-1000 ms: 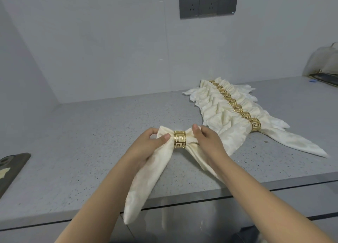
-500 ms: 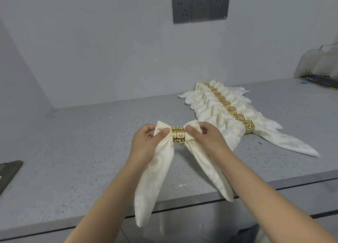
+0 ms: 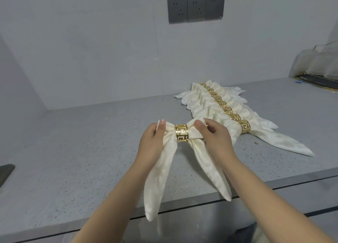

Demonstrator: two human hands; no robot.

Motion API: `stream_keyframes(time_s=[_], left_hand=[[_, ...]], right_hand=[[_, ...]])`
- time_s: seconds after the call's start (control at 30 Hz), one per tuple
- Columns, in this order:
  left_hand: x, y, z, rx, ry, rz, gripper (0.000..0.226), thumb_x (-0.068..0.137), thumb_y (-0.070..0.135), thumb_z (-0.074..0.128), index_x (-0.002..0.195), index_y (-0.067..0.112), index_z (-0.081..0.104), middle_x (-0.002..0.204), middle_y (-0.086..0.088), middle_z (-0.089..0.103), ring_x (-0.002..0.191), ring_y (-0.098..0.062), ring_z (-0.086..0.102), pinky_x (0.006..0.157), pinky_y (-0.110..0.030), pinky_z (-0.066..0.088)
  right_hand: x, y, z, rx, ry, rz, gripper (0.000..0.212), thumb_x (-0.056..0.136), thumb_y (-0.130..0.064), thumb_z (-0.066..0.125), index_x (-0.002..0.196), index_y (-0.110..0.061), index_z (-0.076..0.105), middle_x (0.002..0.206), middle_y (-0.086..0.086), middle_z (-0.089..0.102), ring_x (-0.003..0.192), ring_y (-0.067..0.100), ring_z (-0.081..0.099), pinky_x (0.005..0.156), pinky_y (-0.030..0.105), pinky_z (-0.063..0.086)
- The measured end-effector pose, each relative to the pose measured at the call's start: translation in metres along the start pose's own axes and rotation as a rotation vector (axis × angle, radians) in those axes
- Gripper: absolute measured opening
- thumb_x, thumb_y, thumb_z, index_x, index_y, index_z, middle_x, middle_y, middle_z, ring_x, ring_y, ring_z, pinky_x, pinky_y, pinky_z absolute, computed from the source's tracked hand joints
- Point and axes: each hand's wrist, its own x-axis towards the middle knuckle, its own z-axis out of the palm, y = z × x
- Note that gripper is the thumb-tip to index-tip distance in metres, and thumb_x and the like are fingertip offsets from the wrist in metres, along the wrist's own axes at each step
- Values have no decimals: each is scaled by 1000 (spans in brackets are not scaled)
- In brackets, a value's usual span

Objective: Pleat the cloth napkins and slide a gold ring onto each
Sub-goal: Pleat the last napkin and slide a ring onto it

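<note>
**Ringed napkin lifted and held between both hands**

Since the earlier frames, both hands have raised the napkin higher, so its two tails now hang down past the front edge. Grey and speckled, the tabletop [image 3: 73, 151] carries a row of finished napkins [image 3: 210, 107] at the back right, each banded with gold, overlapping toward the wall. A cream napkin [image 3: 162, 171] is held above the tabletop near its front edge. The left hand [image 3: 151, 144] pinches the left fold, fingers curled around the cloth. The right hand [image 3: 214, 138] grips the right fold likewise. Between them sits the gold ring [image 3: 181, 133], around the napkin's gathered middle.
</note>
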Motion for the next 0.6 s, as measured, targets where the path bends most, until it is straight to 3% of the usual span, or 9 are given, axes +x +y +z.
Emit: stream_keyframes(time_s=[0.1,0.17,0.23,0.33,0.43,0.5,0.6], left_hand=[[2,8,10,27,-172,2,32,84,47,64,107,27,55,95,12,63,84,1,60,66,-18,47],[5,11,15,55,-252,15,43,81,41,70,116,28,50,99,19,59,88,4,57,67,-17,45],[8,14,30,84,-292,43,45,81,38,72,117,27,48,98,19,57,87,5,54,65,-17,42],[12,18,51,40,-334,67,31,80,39,73,101,25,54,88,14,60,77,0,56,61,-18,41],[17,21,71,-33,-404,106,35,80,46,71,84,14,59,68,14,59,63,-2,54,53,-17,39],[17,26,87,-8,-396,112,51,80,55,66,101,10,61,78,16,61,71,0,56,59,-19,42],[15,34,117,90,-374,25,64,83,64,54,127,17,48,120,4,57,106,-15,57,86,-31,47]], right_hand=[[3,2,-17,-130,-9,-3,25,93,-39,56,75,-24,65,59,-2,55,55,6,44,54,17,32],[6,1,-27,-255,-25,-22,26,94,-41,52,71,-32,60,55,-8,50,50,3,40,49,13,30],[8,1,-43,-359,-25,-48,35,96,-39,48,62,-30,51,54,-9,45,52,5,40,50,17,28],[10,-1,-61,-386,-72,-54,33,100,-32,42,70,-21,51,67,-9,51,67,9,47,59,21,32],[12,-4,-84,-384,-103,-26,26,101,-26,41,84,-21,60,83,-10,59,80,8,52,63,12,34],[19,-1,-100,-473,-91,-25,23,100,-21,42,103,-14,64,96,-5,62,89,11,53,64,17,34],[35,10,-125,-583,-20,2,26,99,-21,44,116,-7,59,108,4,62,96,19,53,70,24,30]])
